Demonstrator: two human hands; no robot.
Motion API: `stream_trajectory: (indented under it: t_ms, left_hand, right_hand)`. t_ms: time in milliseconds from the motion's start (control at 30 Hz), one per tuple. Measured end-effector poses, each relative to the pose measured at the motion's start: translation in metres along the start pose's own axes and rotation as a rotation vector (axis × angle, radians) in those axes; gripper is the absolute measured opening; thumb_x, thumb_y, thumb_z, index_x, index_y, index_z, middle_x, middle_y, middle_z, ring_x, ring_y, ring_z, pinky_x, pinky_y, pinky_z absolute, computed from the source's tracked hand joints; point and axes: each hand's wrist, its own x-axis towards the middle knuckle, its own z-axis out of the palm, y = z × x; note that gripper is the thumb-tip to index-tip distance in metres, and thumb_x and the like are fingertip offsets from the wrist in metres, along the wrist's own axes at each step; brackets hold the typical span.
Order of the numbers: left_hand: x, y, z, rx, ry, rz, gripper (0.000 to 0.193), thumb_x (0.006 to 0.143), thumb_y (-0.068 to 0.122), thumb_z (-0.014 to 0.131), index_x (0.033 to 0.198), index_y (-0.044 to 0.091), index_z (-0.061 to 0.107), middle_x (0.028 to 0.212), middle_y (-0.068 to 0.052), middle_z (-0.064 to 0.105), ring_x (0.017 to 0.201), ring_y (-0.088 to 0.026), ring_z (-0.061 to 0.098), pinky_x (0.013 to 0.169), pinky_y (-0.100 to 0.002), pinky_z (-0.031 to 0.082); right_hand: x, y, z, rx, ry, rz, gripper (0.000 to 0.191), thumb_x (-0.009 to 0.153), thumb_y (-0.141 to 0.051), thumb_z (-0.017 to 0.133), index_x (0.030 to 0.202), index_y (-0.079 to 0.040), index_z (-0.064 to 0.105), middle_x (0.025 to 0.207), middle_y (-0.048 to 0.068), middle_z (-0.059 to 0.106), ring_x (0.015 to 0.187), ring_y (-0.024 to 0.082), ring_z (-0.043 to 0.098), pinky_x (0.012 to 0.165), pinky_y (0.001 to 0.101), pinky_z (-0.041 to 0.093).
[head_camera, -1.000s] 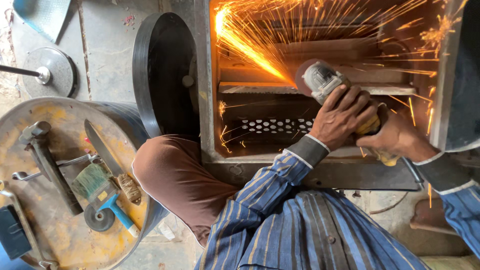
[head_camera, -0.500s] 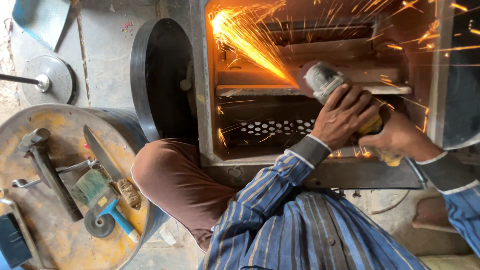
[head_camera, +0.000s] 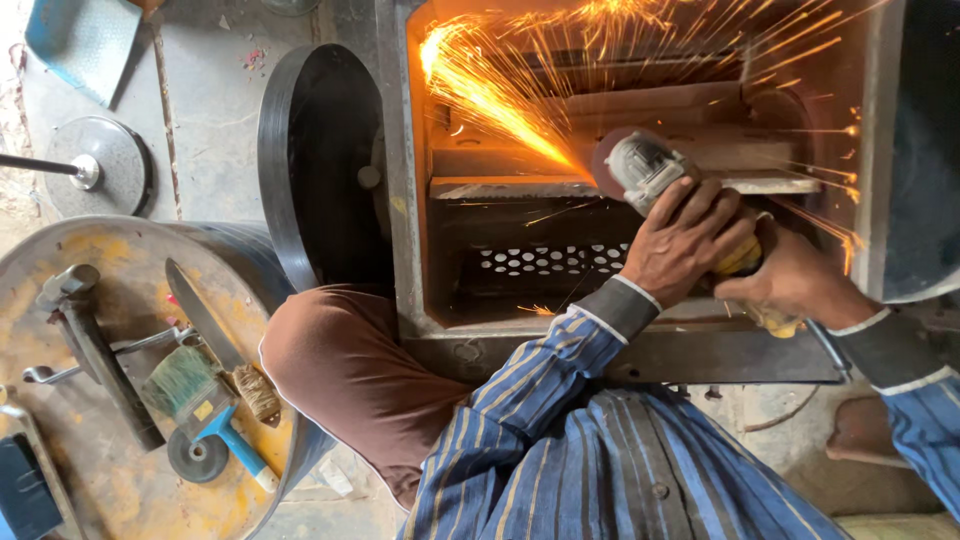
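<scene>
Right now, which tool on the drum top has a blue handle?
The paintbrush, with green bristles and a blue handle. The hammer beside it is dark metal, and the knife has a rope-wrapped grip.

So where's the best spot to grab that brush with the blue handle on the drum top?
Grip the paintbrush by its blue handle, coming from the lower right, where the handle points free toward the drum lid's edge. The bristle end lies close against the knife and hammer.

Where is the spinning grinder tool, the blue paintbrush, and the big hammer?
angle grinder (head_camera: 645, 165), head view, on its grey metal head.
paintbrush (head_camera: 190, 385), head view, on its greenish bristles.
hammer (head_camera: 95, 355), head view, on its dark handle.
</scene>
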Motion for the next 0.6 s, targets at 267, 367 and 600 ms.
stream_trajectory:
  t_ms: [267,367,600]
  left_hand:
    - [-0.0045,-0.0001,0.0041,-0.018,0.007,-0.029,0.040,0.093,0.021,0.060,0.133,0.019,0.056,0.140,-0.004,0.057,0.144,-0.025,0.046,0.129,-0.048,0.028]
    - [-0.0042,0.0015,0.0047,-0.001,0.019,-0.026,0.040,0.093,0.021,0.060,0.133,0.019,0.056,0.140,-0.004,0.057,0.144,-0.026,0.046,0.129,-0.048,0.028]
    - [-0.0001,0.0045,0.0058,-0.018,0.026,-0.016,0.037,0.092,0.021,0.060,0.128,0.018,0.058,0.137,-0.005,0.059,0.142,-0.027,0.048,0.128,-0.048,0.029]
  right_hand:
    - [0.0014,-0.0010,0.0045,-0.012,0.021,-0.043,0.081,0.052,-0.029,0.091,0.121,0.002,0.062,0.114,0.020,0.070,0.099,0.033,0.069,0.087,0.0415,0.055]
    - [0.0029,-0.0007,0.0035,-0.053,0.014,-0.023,0.083,0.051,-0.028,0.091,0.123,0.001,0.061,0.113,0.020,0.070,0.098,0.034,0.069,0.087,0.0414,0.056]
    - [-0.0022,0.0052,-0.0007,-0.065,0.057,-0.093,0.087,0.053,-0.029,0.093,0.124,0.005,0.058,0.115,0.024,0.068,0.101,0.037,0.067,0.088,0.0432,0.054]
